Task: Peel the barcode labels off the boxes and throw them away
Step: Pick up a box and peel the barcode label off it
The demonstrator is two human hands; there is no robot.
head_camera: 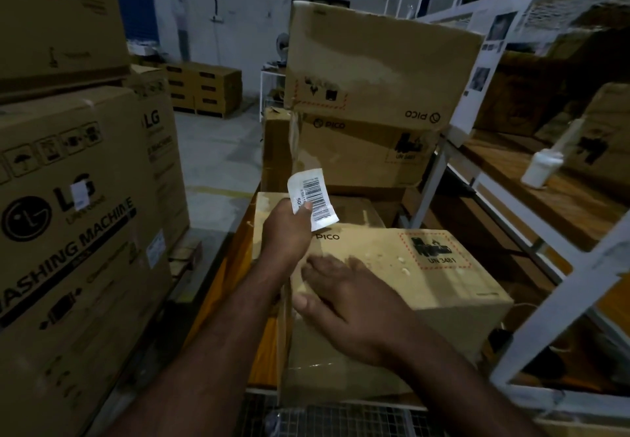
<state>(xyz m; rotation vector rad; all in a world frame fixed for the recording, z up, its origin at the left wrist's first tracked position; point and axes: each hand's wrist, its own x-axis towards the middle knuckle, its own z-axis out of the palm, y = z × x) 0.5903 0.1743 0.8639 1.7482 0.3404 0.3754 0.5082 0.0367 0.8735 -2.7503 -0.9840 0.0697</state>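
My left hand pinches a white barcode label, lifted free above the near PICO cardboard box. My right hand lies flat on the box's top with fingers spread, near its left edge. Small white glue bits speckle the box top. Two more PICO boxes are stacked behind it, the top one upside down. A small white label sticks on the LG washing machine box at the left.
Large LG washing machine boxes stand stacked at the left. A white metal rack with wooden shelves, boxes and a white bottle fills the right. More cartons sit on the concrete floor behind. A wire mesh surface lies below the box.
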